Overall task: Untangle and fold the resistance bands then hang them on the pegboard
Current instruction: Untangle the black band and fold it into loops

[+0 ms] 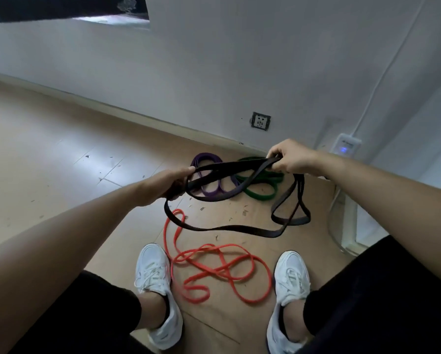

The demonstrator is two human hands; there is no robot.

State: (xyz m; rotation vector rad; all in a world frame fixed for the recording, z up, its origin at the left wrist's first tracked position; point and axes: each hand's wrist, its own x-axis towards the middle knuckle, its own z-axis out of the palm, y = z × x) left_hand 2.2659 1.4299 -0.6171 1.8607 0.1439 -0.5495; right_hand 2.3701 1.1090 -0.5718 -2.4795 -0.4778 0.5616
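White sneakers (154, 277) stand on a wooden floor (61, 162), with a tangled red band (224, 269) lying between them. Above it, the left hand (172, 183) curls its fingers around one end of a looping black band (239, 229), and the right hand (291, 157) grips gathered strands at the other. Beyond, purple (209, 192) and green (260, 194) bands lie coiled by the wall. A wall socket (260, 121) and a white box (347, 144) with a blue light carry markings too blurred to read.

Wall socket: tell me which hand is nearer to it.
Right. The right hand, gripping the black band, is just below and right of the wall socket; the left hand, holding the band's other end, sits farther down and left.
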